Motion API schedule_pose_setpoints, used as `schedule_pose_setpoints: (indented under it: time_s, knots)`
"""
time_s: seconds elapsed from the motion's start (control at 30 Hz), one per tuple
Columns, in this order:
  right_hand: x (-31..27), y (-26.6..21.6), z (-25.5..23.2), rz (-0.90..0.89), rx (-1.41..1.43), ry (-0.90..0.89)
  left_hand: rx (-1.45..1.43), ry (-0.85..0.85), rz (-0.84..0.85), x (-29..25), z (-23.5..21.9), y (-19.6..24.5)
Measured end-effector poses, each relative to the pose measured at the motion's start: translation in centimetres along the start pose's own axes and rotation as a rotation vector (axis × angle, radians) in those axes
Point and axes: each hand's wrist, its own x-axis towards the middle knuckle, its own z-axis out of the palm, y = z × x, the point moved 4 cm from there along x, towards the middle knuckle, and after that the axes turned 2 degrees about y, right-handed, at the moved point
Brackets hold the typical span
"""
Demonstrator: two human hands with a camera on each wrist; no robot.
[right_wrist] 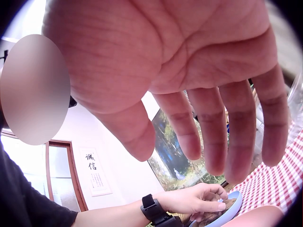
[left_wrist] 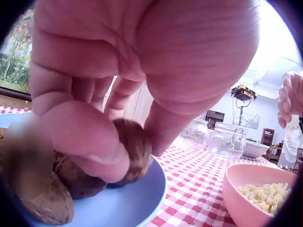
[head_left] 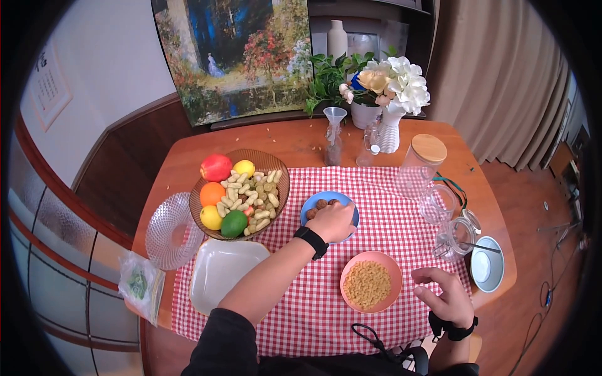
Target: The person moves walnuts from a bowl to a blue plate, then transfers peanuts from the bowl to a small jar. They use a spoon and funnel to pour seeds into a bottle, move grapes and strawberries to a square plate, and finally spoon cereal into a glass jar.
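Observation:
My left hand reaches into a blue bowl at the middle of the table. In the left wrist view its thumb and fingers pinch a brown, wrinkled walnut, with more walnuts beside and below it in the bowl. Part of the pinched walnut is hidden behind a finger. Over the cloth at the right, my right hand hovers with nothing in it, fingers loosely extended, as its palm shows in the right wrist view. Between the hands stands a pink bowl of small pasta.
A brown basket of fruit and peanuts sits left of the blue bowl. Near it are a clear glass bowl, a white dish and a plastic bag. Glass jars and a light bowl line the right side; bottles and flowers stand behind.

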Motion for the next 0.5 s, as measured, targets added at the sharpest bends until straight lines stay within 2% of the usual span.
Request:
schedule_pose_setpoints:
  time_s: [0.13,0.17,0.23,0.27,0.3,0.33,0.37,0.5]
  knots:
    - [0.1,0.4,0.1,0.011,-0.011,0.006,-0.046,0.081,-0.005,-0.9,-1.6,-0.9]
    - [0.1,0.7,0.1,0.014,-0.014,0.008,0.003,0.177,0.053,-1.5,-2.9,-1.2]
    - [-0.1,1.3,0.0,-0.015,-0.012,0.022,-0.092,0.235,0.029,-3.4,-6.7,-2.3]
    - [0.0,1.3,0.1,-0.044,-0.012,0.043,-0.067,0.29,0.01,-4.5,-8.9,-3.3]
    - [0.5,0.9,0.2,0.033,0.026,0.001,-0.078,0.401,-0.012,-5.7,-10.8,-4.9]
    - [0.7,0.8,0.4,0.025,0.036,-0.012,-0.146,0.415,-0.061,-6.3,-12.0,-7.5]
    - [0.8,0.9,0.6,0.027,0.036,-0.013,-0.028,0.466,-0.122,-7.6,-13.8,-8.6]
    - [1.8,1.2,1.4,0.017,0.039,-0.04,0.027,0.36,-0.272,-10.4,-14.7,-13.8]
